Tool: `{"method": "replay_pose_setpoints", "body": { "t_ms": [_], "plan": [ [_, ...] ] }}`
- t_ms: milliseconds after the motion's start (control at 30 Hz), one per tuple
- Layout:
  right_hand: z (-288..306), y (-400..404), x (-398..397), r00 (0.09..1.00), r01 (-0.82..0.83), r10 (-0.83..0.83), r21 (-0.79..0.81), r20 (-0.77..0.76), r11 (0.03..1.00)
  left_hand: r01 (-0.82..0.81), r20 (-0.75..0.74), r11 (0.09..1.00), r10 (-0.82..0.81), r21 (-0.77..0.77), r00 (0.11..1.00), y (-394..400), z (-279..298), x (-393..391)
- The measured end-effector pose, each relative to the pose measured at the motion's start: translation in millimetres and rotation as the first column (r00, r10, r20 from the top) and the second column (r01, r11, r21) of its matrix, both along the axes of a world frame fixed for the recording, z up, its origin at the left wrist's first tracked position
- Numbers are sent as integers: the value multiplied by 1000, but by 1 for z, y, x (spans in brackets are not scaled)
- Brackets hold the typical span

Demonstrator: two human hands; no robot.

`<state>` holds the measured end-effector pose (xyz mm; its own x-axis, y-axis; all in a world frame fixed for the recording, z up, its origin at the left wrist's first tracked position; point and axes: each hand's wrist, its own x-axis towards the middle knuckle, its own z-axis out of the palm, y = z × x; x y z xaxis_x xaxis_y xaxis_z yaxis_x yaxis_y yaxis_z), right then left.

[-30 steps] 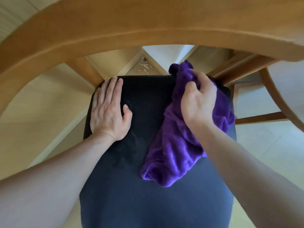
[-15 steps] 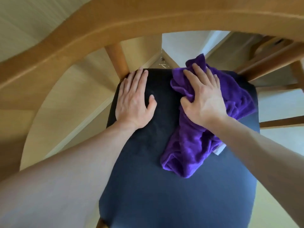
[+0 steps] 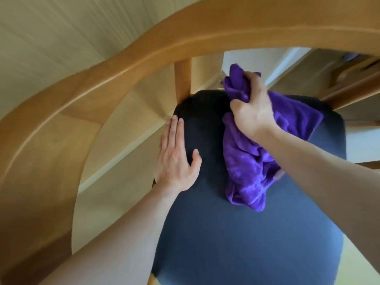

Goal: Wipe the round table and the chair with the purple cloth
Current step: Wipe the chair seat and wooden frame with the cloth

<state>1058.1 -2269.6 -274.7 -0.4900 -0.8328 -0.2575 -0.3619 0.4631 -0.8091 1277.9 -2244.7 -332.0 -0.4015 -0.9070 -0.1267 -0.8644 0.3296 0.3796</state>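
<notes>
I look down at a chair with a dark blue padded seat and a curved wooden backrest arching across the top. The purple cloth lies bunched on the far right part of the seat. My right hand is closed in a fist around the cloth's upper end, near the seat's back edge. Flat on the seat's left edge rests my left hand, fingers straight and together, holding nothing. The round table is not clearly in view.
A wooden post joins the backrest to the seat at the back left. Light wooden floor shows under the backrest. More wooden furniture bars stand at the upper right, close to the seat's far right corner.
My right hand went from pressing flat on the cloth to gripping it in a fist. My left hand slid from the seat's back left toward its left edge. The view shifted.
</notes>
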Motion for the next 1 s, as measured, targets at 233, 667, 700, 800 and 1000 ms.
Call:
{"method": "replay_pose_setpoints", "body": {
  "t_ms": [233,667,700,800,1000],
  "plan": [
    [-14,24,40,698,-582,644,276,-312,765,5,-28,1000,-4,21,1000,0,1,-2],
    [-2,58,1,879,-418,401,-9,-258,909,-3,-30,1000,4,9,1000,-1,-7,0],
    [0,44,7,949,-250,241,-19,-203,968,-2,-30,1000,2,7,1000,-1,-8,0],
    [1,11,22,997,39,-42,-53,-65,998,3,-35,1000,-3,6,999,-1,-9,1],
    [-2,41,37,668,-503,607,341,-430,794,10,-17,1000,-9,8,1000,-1,-8,-1]
  ]
}}
